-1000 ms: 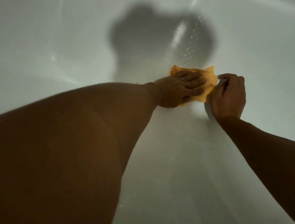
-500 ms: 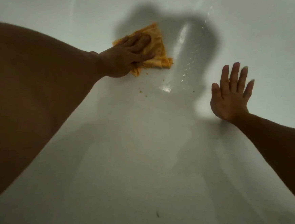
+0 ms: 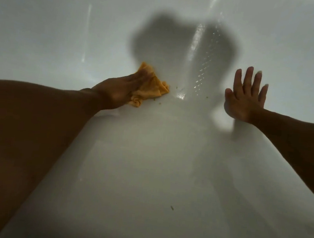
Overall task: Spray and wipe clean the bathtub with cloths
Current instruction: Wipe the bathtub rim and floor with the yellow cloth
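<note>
A crumpled orange cloth [image 3: 151, 88] lies against the white bathtub [image 3: 158, 166] where its floor curves up into the far wall. My left hand [image 3: 121, 89] presses flat on the cloth, fingers stretched out and blurred with motion. Off to the right, my right hand [image 3: 246, 95] rests on the tub with its palm down and fingers spread, holding nothing. A wet, shiny streak with droplets [image 3: 195, 52] runs down the wall between the two hands.
Small greenish specks of dirt [image 3: 160, 103] lie just right of the cloth, and one more speck [image 3: 172, 207] sits on the tub floor nearer to me. A dark shadow of my head falls on the far wall.
My left hand swept the cloth from beside the right hand up and leftward, then back down toward the floor curve. My right hand let go of the cloth and spread flat on the tub.
</note>
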### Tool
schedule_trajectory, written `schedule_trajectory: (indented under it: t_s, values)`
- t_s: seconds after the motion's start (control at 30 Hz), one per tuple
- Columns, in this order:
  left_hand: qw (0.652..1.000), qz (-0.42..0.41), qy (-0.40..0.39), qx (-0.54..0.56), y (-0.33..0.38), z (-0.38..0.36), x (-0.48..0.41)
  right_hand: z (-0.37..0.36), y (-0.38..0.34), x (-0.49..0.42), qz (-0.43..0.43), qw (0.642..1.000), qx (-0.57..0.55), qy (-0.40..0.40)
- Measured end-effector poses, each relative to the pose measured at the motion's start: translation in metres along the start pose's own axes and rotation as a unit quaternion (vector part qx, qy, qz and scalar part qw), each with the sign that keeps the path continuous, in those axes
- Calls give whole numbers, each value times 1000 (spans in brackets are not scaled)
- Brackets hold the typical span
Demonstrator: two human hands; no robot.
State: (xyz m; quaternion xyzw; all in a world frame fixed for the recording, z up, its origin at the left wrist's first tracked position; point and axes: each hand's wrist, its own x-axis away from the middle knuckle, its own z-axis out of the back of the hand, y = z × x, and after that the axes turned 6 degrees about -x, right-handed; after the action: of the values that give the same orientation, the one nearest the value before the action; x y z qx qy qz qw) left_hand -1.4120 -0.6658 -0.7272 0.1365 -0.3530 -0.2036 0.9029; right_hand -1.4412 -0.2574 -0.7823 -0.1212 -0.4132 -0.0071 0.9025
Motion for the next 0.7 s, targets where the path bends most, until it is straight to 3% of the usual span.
schedule_trajectory:
  t_s: [0.13, 0.23, 0.7]
  values:
    - [983, -111, 7, -145, -16, -16, -8, 1, 3, -1, 10, 1000, 1, -3]
    - [972, -151, 10, -181, -14, -22, -26, -4, 7, -4, 13, 1000, 8, 7]
    - [953, -186, 87, -223, 29, -35, -95, -8, 16, -8, 39, 999, 5, 34]
